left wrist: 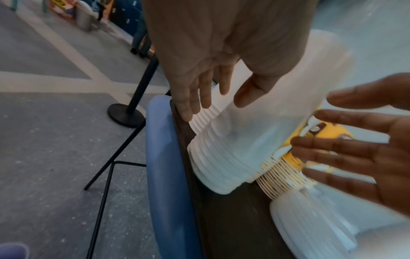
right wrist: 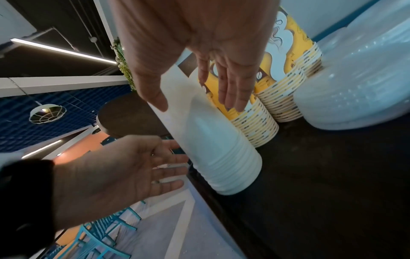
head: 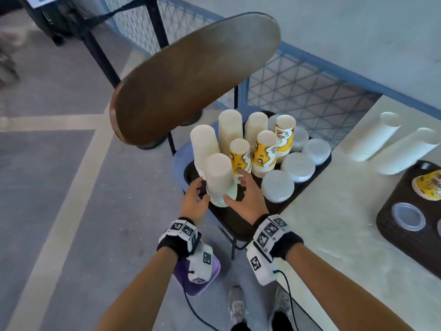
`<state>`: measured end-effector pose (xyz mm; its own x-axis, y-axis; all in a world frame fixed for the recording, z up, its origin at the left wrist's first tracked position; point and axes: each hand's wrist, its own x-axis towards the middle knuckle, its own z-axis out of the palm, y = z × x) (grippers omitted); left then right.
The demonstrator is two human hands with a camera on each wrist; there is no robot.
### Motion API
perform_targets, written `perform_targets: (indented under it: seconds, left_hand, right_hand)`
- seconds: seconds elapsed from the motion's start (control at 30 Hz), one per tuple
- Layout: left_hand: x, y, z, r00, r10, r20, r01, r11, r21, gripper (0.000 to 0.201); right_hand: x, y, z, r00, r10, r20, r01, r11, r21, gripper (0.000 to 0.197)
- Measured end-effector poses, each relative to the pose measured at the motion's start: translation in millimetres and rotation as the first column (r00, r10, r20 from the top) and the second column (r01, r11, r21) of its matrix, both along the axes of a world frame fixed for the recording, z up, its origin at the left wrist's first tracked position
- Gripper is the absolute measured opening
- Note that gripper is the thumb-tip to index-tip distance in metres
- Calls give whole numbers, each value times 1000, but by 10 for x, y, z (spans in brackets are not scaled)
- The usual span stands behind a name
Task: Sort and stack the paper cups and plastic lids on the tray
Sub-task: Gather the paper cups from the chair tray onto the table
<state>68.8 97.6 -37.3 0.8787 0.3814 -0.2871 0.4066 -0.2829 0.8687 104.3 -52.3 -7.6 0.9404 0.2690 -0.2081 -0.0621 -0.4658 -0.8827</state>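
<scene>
A dark tray (head: 229, 218) lies on a blue chair seat. On it stand several upside-down stacks of white cups and yellow-printed cups (head: 239, 156), with stacks of plastic lids (head: 278, 185) to the right. The nearest white cup stack (head: 219, 177) stands at the tray's front left. My left hand (head: 195, 197) is at its left side and my right hand (head: 245, 194) at its right, both with straight, spread fingers. In the wrist views the left hand (left wrist: 206, 84) and right hand (right wrist: 199, 78) flank the white stack (right wrist: 210, 149); neither hand grips it.
A brown oval chair back (head: 191, 80) leans over the tray's far left. At the right runs a pale counter (head: 334, 223) with two lying white cup stacks (head: 377, 139) and a second dark tray (head: 410, 223). A purple bin (head: 198, 278) sits on the floor below.
</scene>
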Motion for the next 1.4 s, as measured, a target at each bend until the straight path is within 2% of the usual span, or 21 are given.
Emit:
perform_targets:
  seconds: [0.13,0.3,0.5,0.53,0.6,0.67,0.73,0.83,0.93,1.03,1.2,1.4]
  left_hand:
    - [135,59,-35,999,26,-47,-35,978,-205,40]
    - [83,-72,-28,999,-22,-45,7,949,-314,32]
    - [109,-49,-128,985,-160,-62,139,957,-254,25]
    - [124,-17,-133,987,-150,-51,136,966,-220,19]
    - [189,80,-157,1000,-27,9,28,990,-138,11]
    - [289,191,-173,989,141,45,-136,986,-97,33]
    - [417,290,-194,980,198,34,-194,976,-93,57]
    - [622,387,-283,996,90,-9,-91,994,-57,89]
    - [793,381,-327,1000,15,11,-15,1000,-6,104]
    - [918,340,-363,999,8,36,-8,1000,16,103]
    - [976,282,-456,993,97,64,-95,995,-30,102]
    - [899,262,-499,991,101,92,-104,994,23,96]
  right_hand:
    - [-7,34,-15,999,22,-29,-23,998,-53,85]
    - [-51,-7,-166,996,-63,-61,58,996,-75,95]
    - [-150,-123,-277,976,-217,-24,213,972,-101,93]
    - [-158,-125,-295,972,-232,-26,228,969,-98,93]
    - [-160,-114,-334,968,-246,-42,242,966,-91,96]
    - [-149,-100,-381,964,-258,-62,253,964,-89,99]
    - [-140,-90,-438,961,-268,-71,262,962,-82,101]
    - [-125,-92,-514,959,-268,-89,261,962,-82,102]
    - [-120,-104,-563,959,-269,-92,263,962,-79,103]
    - [-101,-88,-593,958,-275,-88,270,961,-62,103]
    - [-42,-68,-601,959,-268,-92,264,963,-50,99]
    - [-80,-97,-577,961,-261,-93,260,965,-23,98]
